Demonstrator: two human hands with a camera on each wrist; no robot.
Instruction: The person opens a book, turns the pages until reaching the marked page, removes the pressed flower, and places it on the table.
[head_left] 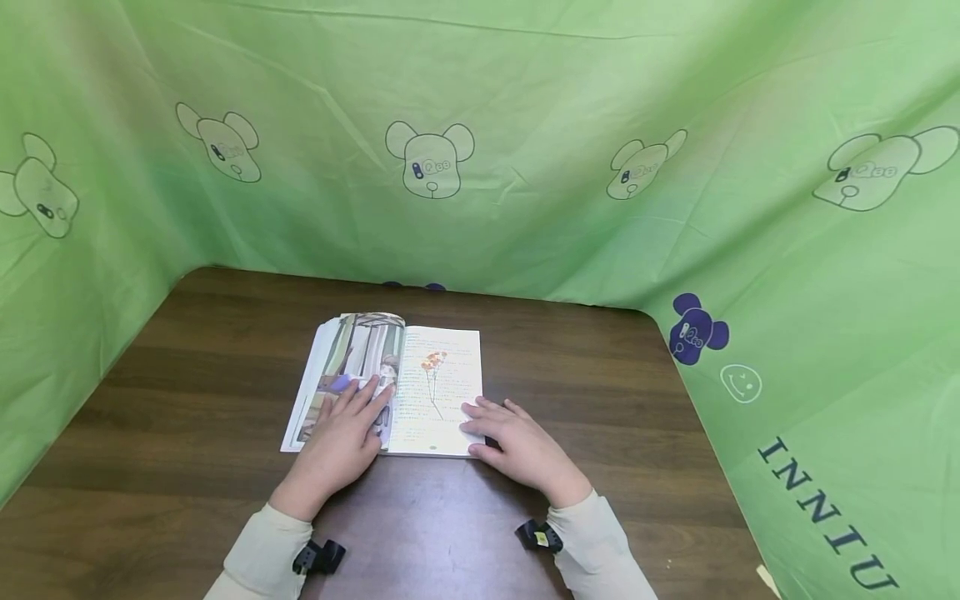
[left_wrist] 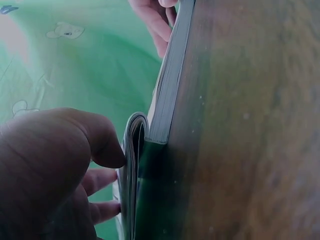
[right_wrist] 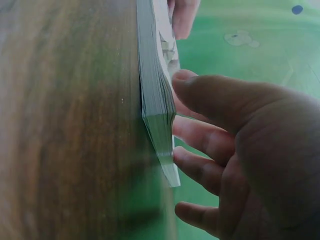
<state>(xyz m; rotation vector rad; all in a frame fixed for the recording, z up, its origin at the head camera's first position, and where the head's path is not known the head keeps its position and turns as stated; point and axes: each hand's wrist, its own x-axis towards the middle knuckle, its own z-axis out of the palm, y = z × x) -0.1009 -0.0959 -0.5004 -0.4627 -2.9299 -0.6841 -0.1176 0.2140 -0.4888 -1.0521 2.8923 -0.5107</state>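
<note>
An open book [head_left: 442, 392] lies on the table, its left page a colour picture and its right page printed text with a drawing of orange flowers. My left hand [head_left: 341, 442] rests on the lower part of the picture page, fingers extended toward the spine. At the lower right corner of the text page, the fingertips of my right hand [head_left: 517, 442] touch the paper. The left wrist view shows the left pages [left_wrist: 131, 175] bowed over near the spine, with the left thumb on top. In the right wrist view the thick page block [right_wrist: 155, 90] is seen edge-on beside the right fingers.
The dark wooden table [head_left: 187, 392] extends around the book. A green cloth [head_left: 510, 242] printed with bear heads hangs behind and along both sides. Each wrist carries a small black camera, the left camera [head_left: 318, 557] and the right camera [head_left: 538, 536].
</note>
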